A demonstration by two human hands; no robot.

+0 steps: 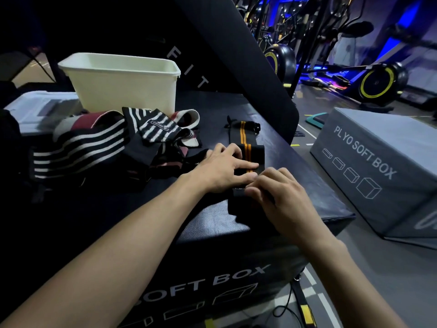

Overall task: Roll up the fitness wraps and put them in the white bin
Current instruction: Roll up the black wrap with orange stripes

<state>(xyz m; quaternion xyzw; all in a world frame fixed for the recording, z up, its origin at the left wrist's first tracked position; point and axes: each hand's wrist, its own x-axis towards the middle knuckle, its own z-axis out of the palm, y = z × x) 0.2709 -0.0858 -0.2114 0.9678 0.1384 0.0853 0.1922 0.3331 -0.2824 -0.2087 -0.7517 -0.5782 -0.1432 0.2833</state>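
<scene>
A dark plyo soft box [212, 223] serves as the table, its right edge running diagonally away and its near corner dropping off just below the right hand. A second grey plyo box [378, 166] sits on the floor to the right, well apart, with open floor between them. A black padded panel [236, 55] leans across the far right side of the table, closing off that edge.

The white bin [123, 84] stands upright at the far left of the table, its rim clear of anything above it. Just in front of it lies a loose pile of striped wraps [99, 143], black-and-white and maroon, spilling toward the left edge.

To the right of the pile, a black wrap with orange stripes [246, 140] stretches flat from far to near, close to the table's right edge. The left hand [222, 169] presses on it with fingers spread flat. The right hand [281, 200] has its grip pinched on the wrap's near end, fingertips curled against the fabric beside the left thumb.
</scene>
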